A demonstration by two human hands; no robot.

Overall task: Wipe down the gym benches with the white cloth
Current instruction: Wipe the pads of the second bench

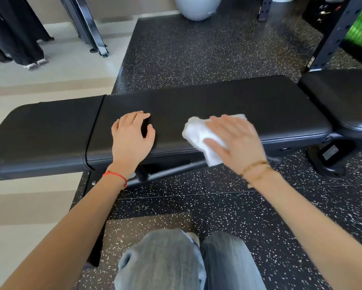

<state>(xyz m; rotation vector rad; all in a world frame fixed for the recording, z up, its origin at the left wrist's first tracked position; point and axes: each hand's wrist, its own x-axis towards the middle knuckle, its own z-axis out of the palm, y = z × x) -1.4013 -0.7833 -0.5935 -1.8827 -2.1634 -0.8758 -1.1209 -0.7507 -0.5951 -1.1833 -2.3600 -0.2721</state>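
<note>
Head view: right hand (236, 143) fingers flat, pressing white cloth (199, 135) onto black bench (259, 105); left hand (132, 139) fingers relaxed, resting on bench.

Both bare forearms reach forward. The left hand (132, 137) lies palm-down with fingers loosely spread; the right hand (236, 141), just beside it, presses flat, fingers straight and splayed.

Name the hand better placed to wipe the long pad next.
Right hand: it already presses the white cloth flat on the bench pad. Left hand rests bare.
</note>
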